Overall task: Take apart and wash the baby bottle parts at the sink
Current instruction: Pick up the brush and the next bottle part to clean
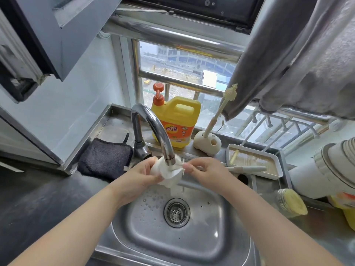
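Under the spout of the chrome faucet point(153, 127) my left hand point(142, 175) grips a white baby bottle part point(169, 175), roughly round and pale. My right hand point(203, 169) pinches the part's right edge with thumb and fingertips. Water runs from the spout over the part and falls into the steel sink point(221, 233). The spout hides the top of the part, so I cannot tell exactly which bottle piece it is.
A yellow detergent jug point(178, 121) and a brush in a white holder point(208, 143) stand on the sill behind the sink. A white tray point(255, 164) with brushes sits right. A dark cloth point(105, 158) lies left; a clear bottle point(290, 203) lies at the right edge.
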### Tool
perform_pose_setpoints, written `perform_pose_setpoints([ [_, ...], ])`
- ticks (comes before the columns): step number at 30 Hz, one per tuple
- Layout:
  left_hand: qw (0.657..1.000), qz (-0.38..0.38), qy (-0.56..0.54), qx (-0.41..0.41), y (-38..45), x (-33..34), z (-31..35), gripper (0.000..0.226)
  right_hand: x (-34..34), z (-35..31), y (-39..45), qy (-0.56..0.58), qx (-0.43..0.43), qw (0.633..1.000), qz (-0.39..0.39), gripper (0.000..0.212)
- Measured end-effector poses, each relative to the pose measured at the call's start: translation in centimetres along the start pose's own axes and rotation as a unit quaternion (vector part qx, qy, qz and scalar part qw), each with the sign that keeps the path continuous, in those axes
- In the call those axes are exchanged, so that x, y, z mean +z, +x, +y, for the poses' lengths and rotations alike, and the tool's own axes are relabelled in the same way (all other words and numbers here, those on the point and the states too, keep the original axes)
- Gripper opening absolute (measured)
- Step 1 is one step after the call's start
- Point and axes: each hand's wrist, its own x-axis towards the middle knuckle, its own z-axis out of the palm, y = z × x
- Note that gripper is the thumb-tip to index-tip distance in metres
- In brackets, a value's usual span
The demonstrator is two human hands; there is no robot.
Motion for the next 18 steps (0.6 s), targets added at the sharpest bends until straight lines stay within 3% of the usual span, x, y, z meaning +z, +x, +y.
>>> perform_pose_setpoints([
  [4,1.0,0.017,-0.006,0.005,-0.2,-0.7,0.1,0.042,0.0,0.9,-0.1,-0.05,0.005,0.999,-0.011,0.029],
  [8,0.999,-0.003,0.035,0.004,-0.3,-0.5,0.2,0.048,-0.9,1.3,0.1,-0.02,0.031,0.999,0.019,0.022],
  [13,0.996,-0.012,0.093,-0.004,0.1,-0.3,0.5,0.048,0.3,0.1,-0.1,-0.047,-0.009,0.999,-0.025,0.027],
  [18,1.0,-0.001,-0.008,-0.006,-0.5,-1.0,0.7,0.053,-1.7,0.4,-0.1,-0.025,0.021,0.999,0.006,0.025],
])
